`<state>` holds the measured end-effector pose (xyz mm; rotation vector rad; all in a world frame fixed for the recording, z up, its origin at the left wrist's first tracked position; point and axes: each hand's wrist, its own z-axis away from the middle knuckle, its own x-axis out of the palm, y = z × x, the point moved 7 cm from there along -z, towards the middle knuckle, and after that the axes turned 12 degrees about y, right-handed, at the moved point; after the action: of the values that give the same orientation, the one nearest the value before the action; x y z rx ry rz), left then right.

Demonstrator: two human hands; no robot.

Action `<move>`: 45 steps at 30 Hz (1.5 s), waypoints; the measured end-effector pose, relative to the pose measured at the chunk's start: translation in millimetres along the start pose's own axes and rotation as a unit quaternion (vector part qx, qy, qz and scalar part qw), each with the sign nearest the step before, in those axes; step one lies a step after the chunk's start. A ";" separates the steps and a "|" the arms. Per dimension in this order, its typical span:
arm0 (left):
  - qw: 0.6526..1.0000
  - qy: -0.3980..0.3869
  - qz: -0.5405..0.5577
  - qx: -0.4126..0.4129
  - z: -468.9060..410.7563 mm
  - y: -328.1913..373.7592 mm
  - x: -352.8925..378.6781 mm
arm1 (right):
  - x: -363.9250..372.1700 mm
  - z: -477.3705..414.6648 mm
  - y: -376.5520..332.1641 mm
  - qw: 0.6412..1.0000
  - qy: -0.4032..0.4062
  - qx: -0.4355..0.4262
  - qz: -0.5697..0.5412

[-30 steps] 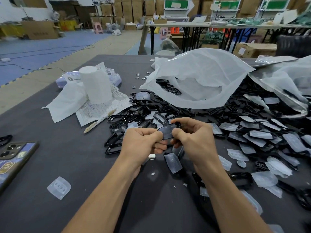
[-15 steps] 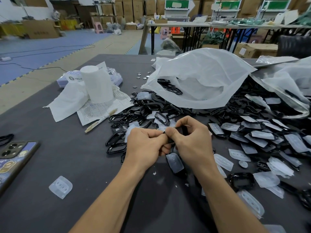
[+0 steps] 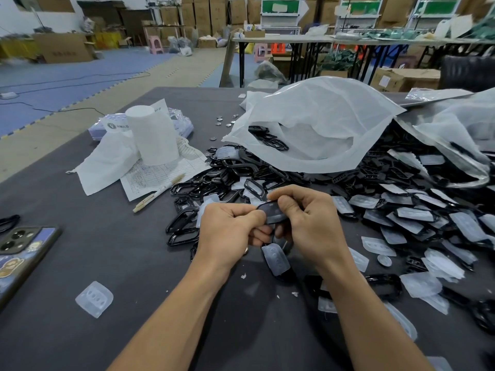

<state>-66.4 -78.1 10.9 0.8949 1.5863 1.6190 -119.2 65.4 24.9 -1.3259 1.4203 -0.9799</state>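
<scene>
Where the counter (image 3: 128, 263) comes closest to the viewer, one clear soft pad (image 3: 94, 299) lies alone, well to the near left of the big white bag (image 3: 316, 124). A phone (image 3: 21, 253) lies face down at the left edge, also much nearer than the bag. In front of the bag's mouth, on its near side, the left hand (image 3: 227, 231) and the right hand (image 3: 310, 223) meet above the counter. Between them is a dark flat piece (image 3: 273, 213) — each grip pinches one end of it, thumb on top and curled fingers below. The piece is held up between the two hands and does not touch the counter. Just under the hands a second clear pad (image 3: 276, 259) rests on a black frame (image 3: 288, 275). Between the hands and the bag spreads a heap of black frames (image 3: 219, 180). It runs on toward the bag's right side, where many more clear pads lie on top of it. Left of the bag, from near to far, come a pen (image 3: 159, 193), a printed sheet (image 3: 160, 175) and an upright white roll (image 3: 152, 136) touching that sheet. Small round metal discs (image 3: 227, 121) lie scattered just beside the bag's far left edge.
</scene>
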 end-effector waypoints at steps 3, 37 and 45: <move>1.000 0.002 0.002 -0.002 -0.6 -1.5 -0.7 | -0.4 0.1 1.8 0.999 -0.003 0.021 -0.038; 0.997 0.065 -0.017 0.029 -5.9 -3.6 -8.9 | -11.8 4.3 10.5 0.986 0.135 0.063 0.073; 0.999 0.040 0.013 -0.011 -6.6 -6.7 -7.8 | -6.6 3.9 21.5 0.985 0.100 0.140 0.000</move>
<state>-67.8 -88.1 4.1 0.8514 1.6139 1.7073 -121.0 74.2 3.9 -1.0433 1.3703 -1.2896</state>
